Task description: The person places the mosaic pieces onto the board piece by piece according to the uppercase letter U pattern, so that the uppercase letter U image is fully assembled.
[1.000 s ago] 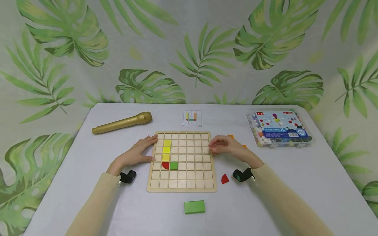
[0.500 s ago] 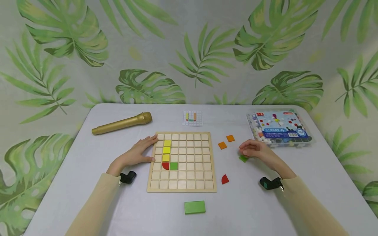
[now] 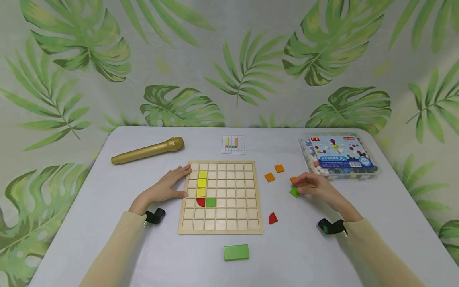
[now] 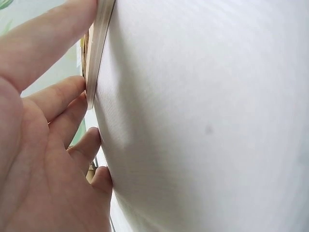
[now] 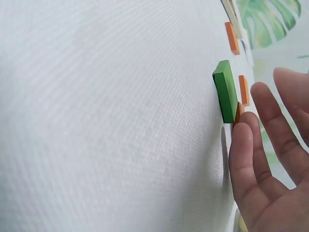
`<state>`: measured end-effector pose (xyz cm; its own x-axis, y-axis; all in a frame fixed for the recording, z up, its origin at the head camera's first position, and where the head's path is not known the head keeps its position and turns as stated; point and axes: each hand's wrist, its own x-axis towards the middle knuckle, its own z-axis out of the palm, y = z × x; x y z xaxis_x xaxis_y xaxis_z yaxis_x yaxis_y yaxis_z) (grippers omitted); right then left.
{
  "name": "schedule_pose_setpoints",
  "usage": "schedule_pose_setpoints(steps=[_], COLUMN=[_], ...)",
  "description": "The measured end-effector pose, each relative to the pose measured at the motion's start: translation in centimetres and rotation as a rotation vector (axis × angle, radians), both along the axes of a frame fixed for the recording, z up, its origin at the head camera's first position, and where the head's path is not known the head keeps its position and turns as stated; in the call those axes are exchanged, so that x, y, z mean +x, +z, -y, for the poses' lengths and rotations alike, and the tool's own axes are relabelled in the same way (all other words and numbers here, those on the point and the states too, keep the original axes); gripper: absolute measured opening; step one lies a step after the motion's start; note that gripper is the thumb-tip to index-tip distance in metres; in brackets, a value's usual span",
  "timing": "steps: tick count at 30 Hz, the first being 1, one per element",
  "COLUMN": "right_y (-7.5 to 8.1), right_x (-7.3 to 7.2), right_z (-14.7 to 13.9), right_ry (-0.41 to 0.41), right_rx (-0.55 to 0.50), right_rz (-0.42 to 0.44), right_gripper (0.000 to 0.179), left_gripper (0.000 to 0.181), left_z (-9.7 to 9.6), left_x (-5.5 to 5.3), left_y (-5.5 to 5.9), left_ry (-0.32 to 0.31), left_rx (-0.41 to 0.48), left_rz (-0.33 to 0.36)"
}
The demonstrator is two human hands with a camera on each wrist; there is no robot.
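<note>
Green tile (image 3: 295, 192) is lying on the white worktop (image 3: 315, 259) at 3 o'clock from the wooden grid board (image 3: 220, 213), with the right hand (image 3: 317, 189) reaching in just beside it. That hand's fingers are curving loosely and standing apart in the right wrist view, gripping nothing that shows; whether a fingertip is touching the tile is staying unclear. The left hand (image 3: 163, 186) is lying with its fingers extended and thumb spread, touching the board's 9 o'clock edge and gripping nothing. An orange tile (image 3: 293, 180) is partly showing at the right fingertips, just 12 o'clock of the green one, while two more orange tiles (image 3: 269, 177) are lying at 2 o'clock from the board and a red quarter-circle (image 3: 273, 218) near 4. On the board, three yellow squares (image 3: 202, 183) are forming a column; a red corner piece (image 3: 201, 202) is sitting directly at their 6 o'clock, and a green square (image 3: 210, 202) is filling the cell at its 3 o'clock. Farther out, a green block (image 3: 236, 252) is resting between 5 and 6, a gold microphone (image 3: 148, 151) at 10, a pattern card (image 3: 233, 150) just past 12, and a clear plastic case (image 3: 340, 175) between 2 and 3.
</note>
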<state>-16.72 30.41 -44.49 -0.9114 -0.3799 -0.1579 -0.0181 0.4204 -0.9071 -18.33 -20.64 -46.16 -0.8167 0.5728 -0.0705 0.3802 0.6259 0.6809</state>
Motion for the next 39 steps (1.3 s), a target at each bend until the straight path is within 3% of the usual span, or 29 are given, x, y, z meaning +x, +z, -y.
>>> schedule_pose_setpoints(steps=[9,17,32,39], right_y=[-0.9,-1.0,-0.6,-0.1], right_x=[-0.2,0.0,-0.1,-0.4], right_z=[0.3,0.6,1.0,2.6], right_ry=[0.035,0.044,0.095,0.115], right_rx=[0.147,0.209,0.168,0.08], right_rz=[-0.127,-0.175,-0.12,-0.077], right_gripper=[0.021,0.023,0.018,0.013], left_gripper=[0.081,0.082,0.081,0.082], left_z=[0.1,0.0,0.0,0.0], left_x=[0.0,0.0,0.0,-0.1], left_y=[-0.2,-0.3,0.0,-0.3], left_ry=[-0.001,-0.001,-0.001,0.003], left_rx=[0.004,-0.006,-0.003,-0.012], left_rz=[-0.005,0.003,-0.003,-0.012])
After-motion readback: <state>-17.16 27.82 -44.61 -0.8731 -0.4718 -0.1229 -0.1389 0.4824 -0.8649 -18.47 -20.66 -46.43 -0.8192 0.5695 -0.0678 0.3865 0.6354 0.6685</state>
